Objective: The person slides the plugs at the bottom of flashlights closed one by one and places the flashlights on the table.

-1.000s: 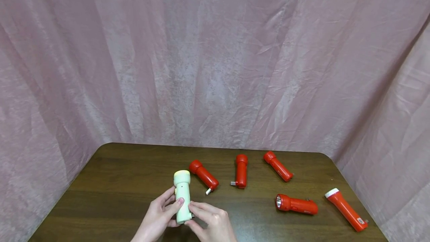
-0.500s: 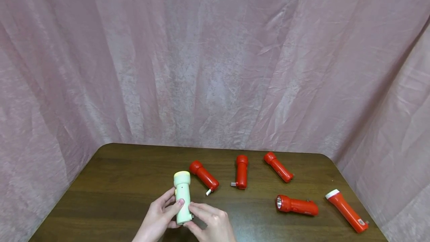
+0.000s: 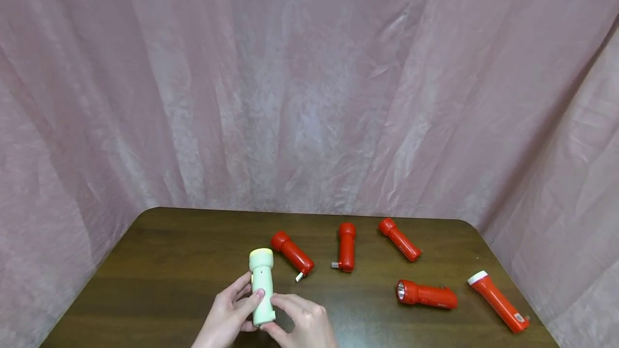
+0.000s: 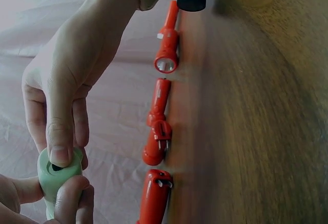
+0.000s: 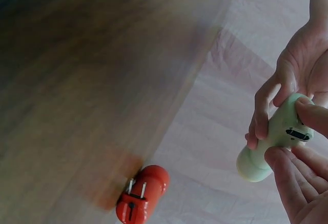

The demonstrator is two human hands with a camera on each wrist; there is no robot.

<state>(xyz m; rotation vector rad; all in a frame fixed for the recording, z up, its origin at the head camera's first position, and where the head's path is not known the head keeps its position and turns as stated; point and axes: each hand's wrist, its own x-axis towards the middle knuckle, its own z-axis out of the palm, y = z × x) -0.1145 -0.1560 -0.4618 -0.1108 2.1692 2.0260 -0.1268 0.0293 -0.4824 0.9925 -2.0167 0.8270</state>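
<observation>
A pale green flashlight (image 3: pixel 262 283) stands nearly upright above the front of the brown table (image 3: pixel 169 251), head away from me. My left hand (image 3: pixel 247 295) grips its body from the left, thumb on the front. My right hand (image 3: pixel 276 311) pinches its lower end from the right. In the left wrist view the right hand's fingers (image 4: pixel 60 131) curl over the flashlight's (image 4: pixel 57 175) round end. The right wrist view shows the flashlight (image 5: pixel 270 138) held between the left hand (image 5: pixel 287 80) and the right-hand fingers (image 5: pixel 297 183), a dark slot on its side.
Several red flashlights lie on the table beyond and to the right: one (image 3: pixel 292 254) just behind the green one, one (image 3: pixel 346 247) mid-table, one (image 3: pixel 399 239) further back, one (image 3: pixel 426 294) lens toward me, and a white-headed one (image 3: pixel 498 301) near the right edge. A pink curtain (image 3: pixel 309 85) surrounds the table.
Both hands keep the same hold; the green flashlight has sunk slightly toward me. The red flashlights have not moved.
</observation>
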